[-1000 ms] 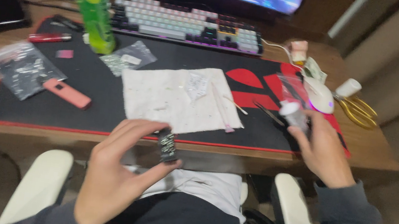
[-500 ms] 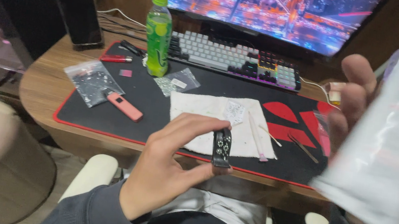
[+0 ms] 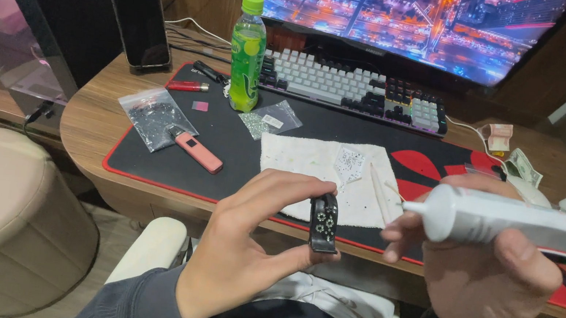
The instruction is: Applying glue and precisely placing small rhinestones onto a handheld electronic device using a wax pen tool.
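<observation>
Steadiness looks like the main need here: the white glue tube (image 3: 532, 225) has its nozzle tip just beside the small black piece (image 3: 324, 222), so bringing that tip squarely over one of the pale studs on the piece's face, with the face turned toward the eye, would likely give the cleanest dab. The left hand (image 3: 240, 256) is partly curled, pinching the black piece upright between thumb below and fingertips above, in front of the desk edge and over the lap. The right hand (image 3: 483, 283) is closed around the tube, thumb laid along its underside; whether it is pressing the tube I cannot tell. Behind them, a white cloth (image 3: 328, 176) lies on the black desk mat (image 3: 226, 144).
</observation>
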